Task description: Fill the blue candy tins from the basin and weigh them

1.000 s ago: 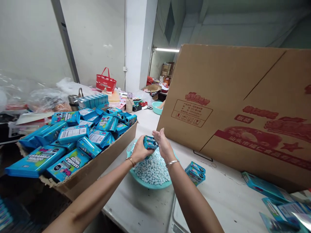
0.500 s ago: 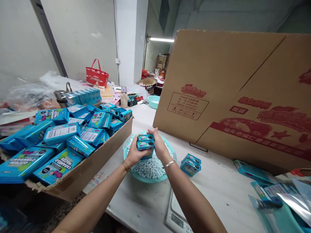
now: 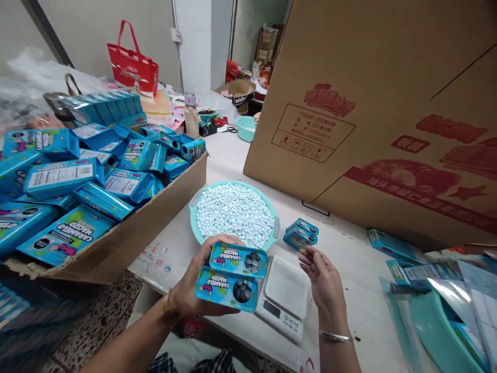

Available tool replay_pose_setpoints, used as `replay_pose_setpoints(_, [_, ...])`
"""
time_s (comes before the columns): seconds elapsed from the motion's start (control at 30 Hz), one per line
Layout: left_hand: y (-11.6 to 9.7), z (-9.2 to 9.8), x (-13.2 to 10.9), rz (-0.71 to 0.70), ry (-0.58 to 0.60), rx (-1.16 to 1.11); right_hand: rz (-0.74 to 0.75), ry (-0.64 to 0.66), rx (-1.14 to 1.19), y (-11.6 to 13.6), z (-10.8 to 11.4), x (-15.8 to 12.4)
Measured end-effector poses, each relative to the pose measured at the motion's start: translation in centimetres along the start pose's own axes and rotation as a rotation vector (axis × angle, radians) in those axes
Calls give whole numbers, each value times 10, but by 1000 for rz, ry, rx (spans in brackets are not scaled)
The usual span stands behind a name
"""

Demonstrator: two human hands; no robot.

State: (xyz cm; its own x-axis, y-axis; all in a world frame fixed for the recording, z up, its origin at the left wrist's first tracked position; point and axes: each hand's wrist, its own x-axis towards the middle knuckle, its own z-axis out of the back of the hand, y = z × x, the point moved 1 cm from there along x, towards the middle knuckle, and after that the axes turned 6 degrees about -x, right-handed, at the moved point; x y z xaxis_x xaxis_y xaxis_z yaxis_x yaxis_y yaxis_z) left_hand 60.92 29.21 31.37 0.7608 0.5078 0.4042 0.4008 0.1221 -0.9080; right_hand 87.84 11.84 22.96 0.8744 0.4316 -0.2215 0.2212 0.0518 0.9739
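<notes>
Far left of frame: open cardboard tray point(image 3: 155, 217) heaped with blue candy packs point(image 3: 75, 230), lying at mixed angles. Behind it, upper left, a row of upright blue boxes point(image 3: 106, 110) and a red bag point(image 3: 134, 71) with its handle raised. Pale bottle point(image 3: 191, 122) with a purplish lid stands further in, upper centre-left.

Lower centre: my left hand point(image 3: 188, 290) is wrapped around two blue boxes point(image 3: 235, 259), clamping them together, one above the other in the frame. Their ends face me; each shows "CARAMELO MACIZO" lettering and a round window with pellets behind it. I hold them in front of the near edge of the turquoise basin point(image 3: 193, 220), centre of frame, which is filled with pale blue pellets point(image 3: 235, 212).

Right of the held boxes, a white scale point(image 3: 286, 287) sits on the white table point(image 3: 229, 155); its display is too dark to read. Just beyond it, another pair of blue boxes point(image 3: 301, 235) stands side by side.

My right hand point(image 3: 323, 274), lower right of centre, is loosely curled, fingers slightly parted, fingertips near that pair; contact cannot be judged.

Upper right: large carton point(image 3: 373, 124), tilted, with red print. Lower right corner: turquoise tub point(image 3: 438, 326).
</notes>
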Motion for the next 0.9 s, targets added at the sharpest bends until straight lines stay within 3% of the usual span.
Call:
replay_pose_setpoints(0.1, [-2,3,1,98,-25,58,75,73,-93,5,-19,-4])
replay_pose_setpoints(0.2, [-10,26,11,214,-115,295,264,205,-219,19,-65,-4])
replay_pose_setpoints(0.27, [-12,47,26,245,-150,584,412,318,-339,23,-101,-5])
replay_pose_setpoints(0.4, [0,82,67,312,-24,1279,642,516,-665,15,-165,-5])
replay_pose_setpoints(0.47, [10,87,86,350,81,1431,673,529,-768,9,-186,0])
replay_pose_setpoints(0.57, [24,80,108,329,184,1395,701,475,-772,6,-206,14])
replay_pose_setpoints(0.63, [35,70,119,302,191,1307,645,410,-632,7,-215,26])
replay_pose_setpoints(0.77, [50,56,134,248,134,1193,349,291,-190,13,-230,44])
replay_pose_setpoints(0.9, [51,51,136,150,38,1080,238,236,-2,34,-241,56])
